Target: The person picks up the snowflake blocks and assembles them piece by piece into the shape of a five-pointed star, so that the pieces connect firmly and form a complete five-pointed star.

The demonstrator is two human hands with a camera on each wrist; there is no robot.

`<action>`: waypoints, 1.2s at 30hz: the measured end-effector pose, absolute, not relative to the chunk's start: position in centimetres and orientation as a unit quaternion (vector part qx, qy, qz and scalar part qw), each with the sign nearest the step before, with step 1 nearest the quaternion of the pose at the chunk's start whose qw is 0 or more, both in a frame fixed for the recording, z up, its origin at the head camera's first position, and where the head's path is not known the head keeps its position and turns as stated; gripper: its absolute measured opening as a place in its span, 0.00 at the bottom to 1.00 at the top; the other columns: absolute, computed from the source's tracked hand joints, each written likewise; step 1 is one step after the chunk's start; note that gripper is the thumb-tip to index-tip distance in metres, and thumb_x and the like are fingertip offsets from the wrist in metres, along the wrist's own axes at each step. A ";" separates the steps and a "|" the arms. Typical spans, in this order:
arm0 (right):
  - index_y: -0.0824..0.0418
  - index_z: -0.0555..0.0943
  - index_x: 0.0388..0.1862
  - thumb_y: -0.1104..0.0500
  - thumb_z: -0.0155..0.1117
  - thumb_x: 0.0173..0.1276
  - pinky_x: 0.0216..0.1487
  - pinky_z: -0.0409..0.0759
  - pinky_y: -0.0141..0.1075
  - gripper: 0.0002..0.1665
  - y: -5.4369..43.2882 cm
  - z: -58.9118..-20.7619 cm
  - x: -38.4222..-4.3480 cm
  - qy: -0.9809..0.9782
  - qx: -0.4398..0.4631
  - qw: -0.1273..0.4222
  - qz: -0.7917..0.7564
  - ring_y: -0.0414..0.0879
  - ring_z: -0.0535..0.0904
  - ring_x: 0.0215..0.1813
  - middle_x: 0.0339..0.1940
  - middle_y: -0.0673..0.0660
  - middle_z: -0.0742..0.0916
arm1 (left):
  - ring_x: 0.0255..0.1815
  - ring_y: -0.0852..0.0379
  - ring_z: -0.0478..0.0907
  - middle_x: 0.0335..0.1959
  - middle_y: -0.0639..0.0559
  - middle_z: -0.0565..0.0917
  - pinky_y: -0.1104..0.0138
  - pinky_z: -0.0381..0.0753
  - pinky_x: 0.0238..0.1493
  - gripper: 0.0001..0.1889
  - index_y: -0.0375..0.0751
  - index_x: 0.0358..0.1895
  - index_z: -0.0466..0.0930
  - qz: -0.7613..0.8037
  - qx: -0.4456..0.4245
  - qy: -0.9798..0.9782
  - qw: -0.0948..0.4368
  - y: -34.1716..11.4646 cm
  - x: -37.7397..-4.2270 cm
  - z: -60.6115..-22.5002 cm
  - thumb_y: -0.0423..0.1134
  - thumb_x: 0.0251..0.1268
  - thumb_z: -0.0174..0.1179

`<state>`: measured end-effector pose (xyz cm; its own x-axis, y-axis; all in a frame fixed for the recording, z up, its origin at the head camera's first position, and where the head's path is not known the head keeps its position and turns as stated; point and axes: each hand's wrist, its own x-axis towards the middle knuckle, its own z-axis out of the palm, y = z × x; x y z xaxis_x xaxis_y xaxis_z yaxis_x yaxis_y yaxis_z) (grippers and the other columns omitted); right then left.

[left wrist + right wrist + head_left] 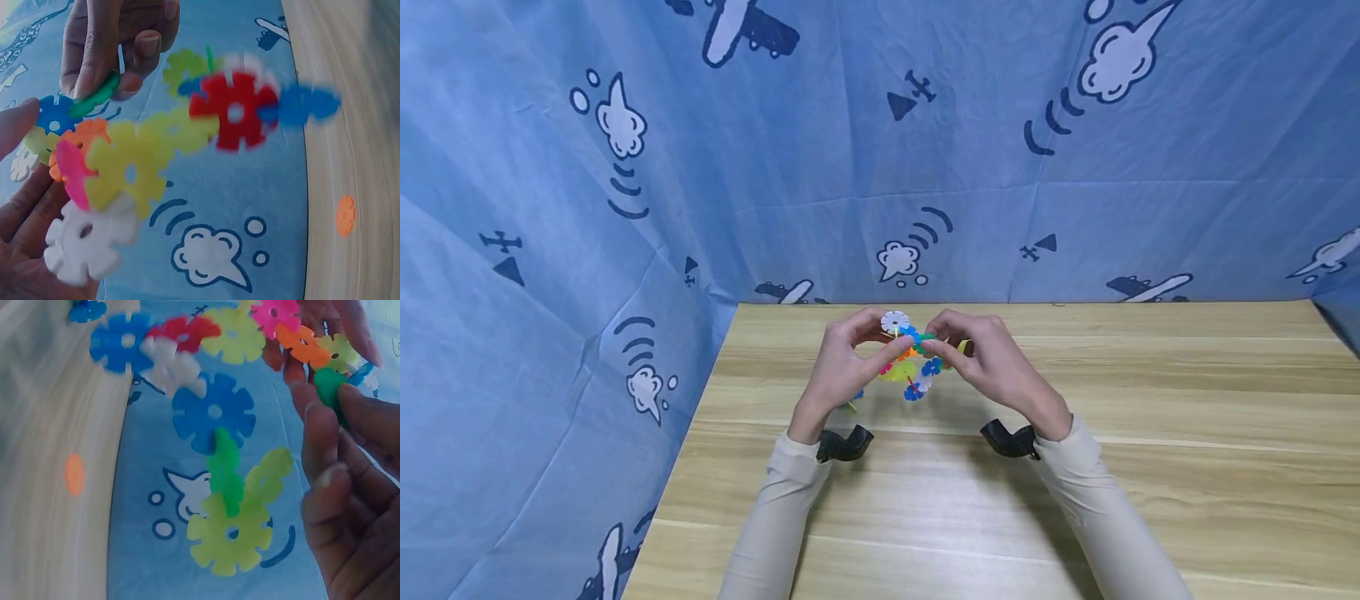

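Note:
A chain of flat, notched plastic snowflake discs hangs between the hands. My left hand (842, 362) grips one end of it, its thumb against a blue disc (55, 117). With thumb and fingers, my right hand (996, 358) pinches a green disc (328, 390) right at that blue disc's edge. Along the chain come an orange disc (303, 347), a pink disc (74, 175), a yellow disc (112, 169), a red disc (215, 128) and a white disc (90, 240). A larger-looking blue disc (214, 428), another green disc (222, 472) and a yellow-green disc (215, 547) dangle below.
On the wooden table (925, 517) lie a loose orange disc (345, 215) and a blue disc (87, 311). A blue curtain (820, 225) printed with planes and clouds stands behind the table and along its left. Black curved mounts (850, 444) sit at both wrists.

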<state>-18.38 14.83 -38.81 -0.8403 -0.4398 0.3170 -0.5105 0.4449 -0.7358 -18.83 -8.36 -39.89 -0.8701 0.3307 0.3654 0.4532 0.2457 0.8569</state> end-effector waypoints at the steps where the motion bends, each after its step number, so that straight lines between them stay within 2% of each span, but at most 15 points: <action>1: 0.55 0.84 0.43 0.57 0.68 0.75 0.29 0.84 0.35 0.03 14.8 -38.8 -18.4 -0.847 0.282 0.032 0.450 0.41 0.84 0.28 0.30 0.50 0.91 | 0.47 0.56 0.88 0.46 0.48 0.90 0.61 0.88 0.58 0.13 0.41 0.52 0.85 -0.564 -0.249 -0.785 0.054 -8.4 -18.9 -39.9 0.38 0.67 0.72; 5: 0.57 0.82 0.45 0.58 0.67 0.76 0.29 0.84 0.35 0.04 14.8 -38.7 -18.4 -0.841 0.271 0.004 0.469 0.39 0.85 0.28 0.28 0.53 0.91 | 0.47 0.55 0.88 0.45 0.47 0.90 0.63 0.88 0.59 0.13 0.40 0.51 0.85 -0.577 -0.250 -0.776 0.056 -8.3 -19.0 -39.9 0.38 0.67 0.72; 7: 0.58 0.83 0.46 0.59 0.67 0.75 0.28 0.84 0.35 0.05 14.9 -38.7 -18.4 -0.838 0.256 -0.004 0.482 0.41 0.86 0.28 0.30 0.55 0.91 | 0.47 0.55 0.88 0.45 0.46 0.90 0.63 0.87 0.60 0.13 0.39 0.51 0.85 -0.584 -0.248 -0.770 0.057 -8.2 -19.1 -40.0 0.38 0.67 0.72; 10: 0.60 0.85 0.46 0.60 0.69 0.73 0.27 0.85 0.35 0.06 14.9 -38.8 -18.4 -0.831 0.235 -0.012 0.504 0.46 0.88 0.30 0.32 0.57 0.92 | 0.47 0.54 0.88 0.45 0.44 0.89 0.59 0.87 0.61 0.12 0.37 0.49 0.85 -0.599 -0.244 -0.761 0.054 -8.1 -19.0 -39.9 0.35 0.67 0.72; 13: 0.61 0.86 0.43 0.61 0.71 0.72 0.32 0.89 0.38 0.05 15.0 -38.8 -18.4 -0.826 0.224 -0.011 0.517 0.51 0.90 0.32 0.32 0.57 0.92 | 0.47 0.52 0.87 0.45 0.41 0.88 0.54 0.86 0.63 0.10 0.35 0.47 0.85 -0.611 -0.242 -0.752 0.049 -8.1 -18.9 -39.9 0.33 0.66 0.71; 15: 0.61 0.87 0.42 0.60 0.72 0.71 0.33 0.90 0.39 0.05 14.9 -38.9 -18.4 -0.827 0.221 -0.011 0.517 0.50 0.90 0.32 0.32 0.57 0.92 | 0.47 0.52 0.87 0.44 0.40 0.88 0.53 0.86 0.63 0.09 0.34 0.45 0.84 -0.615 -0.244 -0.748 0.048 -8.1 -18.9 -39.8 0.31 0.66 0.71; 20: 0.61 0.87 0.41 0.60 0.73 0.71 0.34 0.89 0.37 0.05 14.9 -38.8 -18.3 -0.825 0.216 -0.009 0.522 0.43 0.88 0.29 0.31 0.59 0.92 | 0.46 0.53 0.86 0.42 0.40 0.87 0.59 0.87 0.63 0.08 0.33 0.44 0.84 -0.618 -0.257 -0.741 0.054 -8.0 -18.7 -39.7 0.30 0.65 0.71; 25: 0.61 0.87 0.40 0.61 0.72 0.71 0.35 0.89 0.35 0.04 14.7 -38.8 -18.0 -0.821 0.221 -0.005 0.526 0.42 0.88 0.28 0.31 0.60 0.92 | 0.45 0.57 0.86 0.42 0.37 0.86 0.59 0.87 0.62 0.08 0.31 0.44 0.84 -0.642 -0.258 -0.721 0.044 -8.2 -18.5 -39.8 0.27 0.64 0.70; 30: 0.61 0.87 0.40 0.61 0.71 0.72 0.33 0.88 0.35 0.03 14.5 -39.0 -17.9 -0.818 0.226 0.001 0.529 0.41 0.87 0.28 0.31 0.61 0.91 | 0.44 0.60 0.85 0.43 0.33 0.85 0.62 0.87 0.62 0.08 0.28 0.44 0.83 -0.666 -0.255 -0.700 0.028 -8.2 -18.5 -40.0 0.25 0.64 0.69; 36: 0.61 0.88 0.39 0.62 0.70 0.72 0.28 0.86 0.34 0.03 14.4 -39.1 -17.8 -0.815 0.238 0.011 0.528 0.41 0.85 0.26 0.31 0.62 0.91 | 0.45 0.59 0.86 0.44 0.35 0.85 0.62 0.86 0.62 0.08 0.30 0.44 0.84 -0.657 -0.253 -0.709 0.026 -8.3 -18.4 -39.9 0.26 0.64 0.70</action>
